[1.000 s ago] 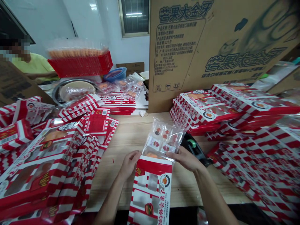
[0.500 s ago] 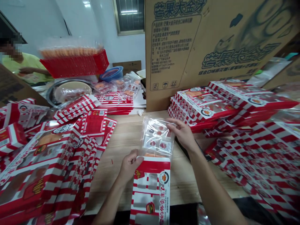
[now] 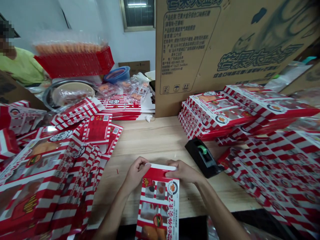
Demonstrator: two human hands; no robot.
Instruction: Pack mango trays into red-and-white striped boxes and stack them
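I hold a red-and-white striped box point(image 3: 158, 203) upright over the near edge of the wooden table point(image 3: 155, 140). Small packets show through its clear windows. My left hand point(image 3: 135, 172) grips the box's top left corner. My right hand point(image 3: 183, 171) pinches the top flap at the right side, fingers curled over the edge. The clear bag of packets sits inside the box, out of sight except through the windows.
A black tape dispenser point(image 3: 203, 157) lies just right of my hands. Stacks of striped boxes point(image 3: 220, 115) fill the right side, and flat boxes point(image 3: 50, 166) pile up at left. A large cardboard carton point(image 3: 225, 50) stands behind. A person in a yellow-green shirt point(image 3: 20, 66) is at far left.
The clear bag of packets that stuck out above the box has gone down inside it. My right hand came down from the bag to the box's top flap.
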